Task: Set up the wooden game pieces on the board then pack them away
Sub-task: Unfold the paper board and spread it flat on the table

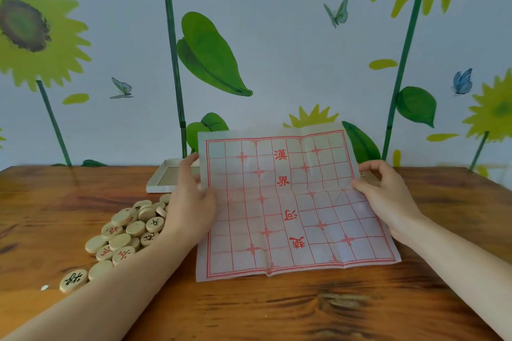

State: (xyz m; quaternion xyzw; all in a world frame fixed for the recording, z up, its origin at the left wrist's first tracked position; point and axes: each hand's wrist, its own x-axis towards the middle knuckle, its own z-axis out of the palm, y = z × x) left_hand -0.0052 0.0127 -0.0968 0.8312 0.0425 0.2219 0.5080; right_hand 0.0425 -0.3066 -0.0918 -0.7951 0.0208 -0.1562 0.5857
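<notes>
board (291, 202): red 漢界, 河 | pieces (124, 232): characters too small

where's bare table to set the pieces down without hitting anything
Bare wood runs along the near edge of the table, in front of the paper board, and at the far left beyond the pile of pieces. It is crowded between the pile, left hand and box.

The head camera is looking forward and down, close over the table (277, 307), facing the wall (277, 36) at 12 o'clock.
</notes>
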